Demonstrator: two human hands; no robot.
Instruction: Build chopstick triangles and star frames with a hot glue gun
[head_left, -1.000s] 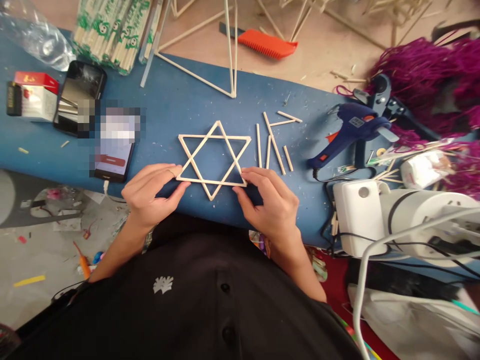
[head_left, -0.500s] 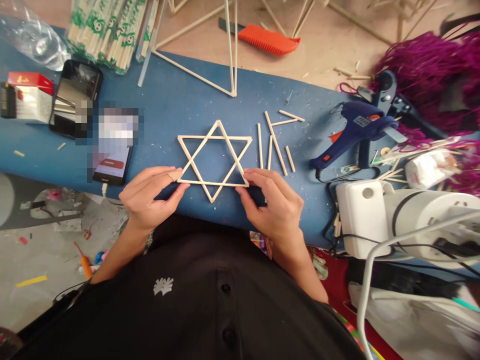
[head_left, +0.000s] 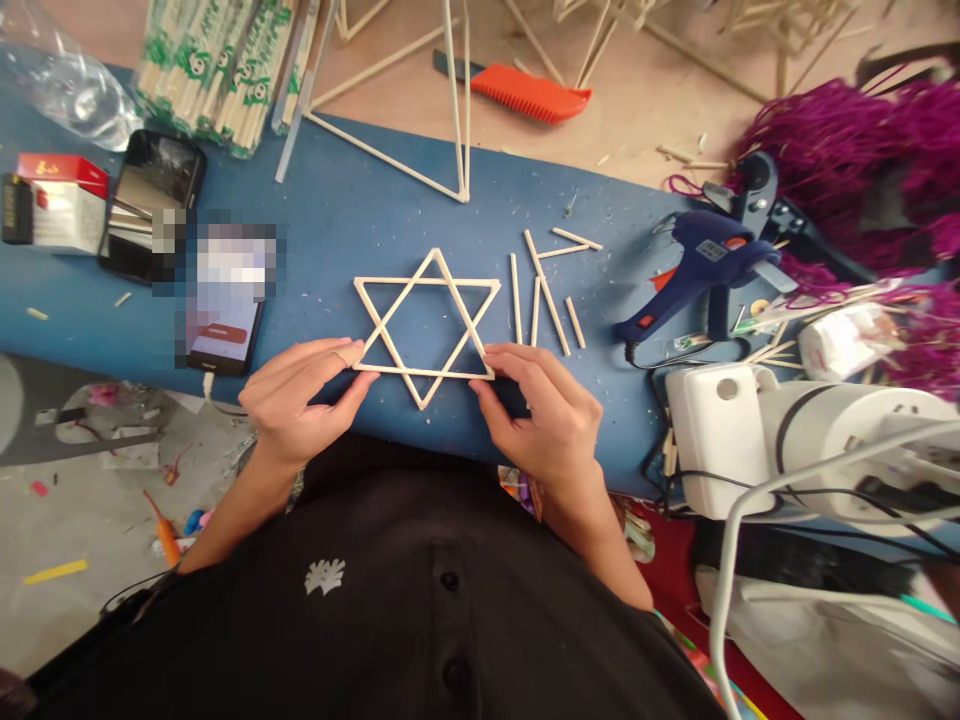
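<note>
A six-pointed star of pale wooden sticks (head_left: 427, 374), two triangles laid across each other, lies over the blue table top in front of me. My left hand (head_left: 307, 405) pinches its lower left corner between thumb and fingers. At the lower right corner, my right hand (head_left: 544, 415) grips the star the same way. To the right of the star are several loose cut sticks (head_left: 549, 300), two of them meeting at a narrow angle. Whether the star rests flat on the surface or is slightly raised, I cannot tell.
A blue glue gun (head_left: 694, 265) lies at right, near a white power strip (head_left: 825, 440) with cables. An orange-handled knife (head_left: 529, 92) and a larger stick frame (head_left: 390, 158) are at the back. Wrapped chopsticks (head_left: 214, 75) and a phone (head_left: 225, 330) sit at left.
The view has shifted slightly, so the scene sits a little lower and more to the left. Both hands keep hold of the star's lower corners.
</note>
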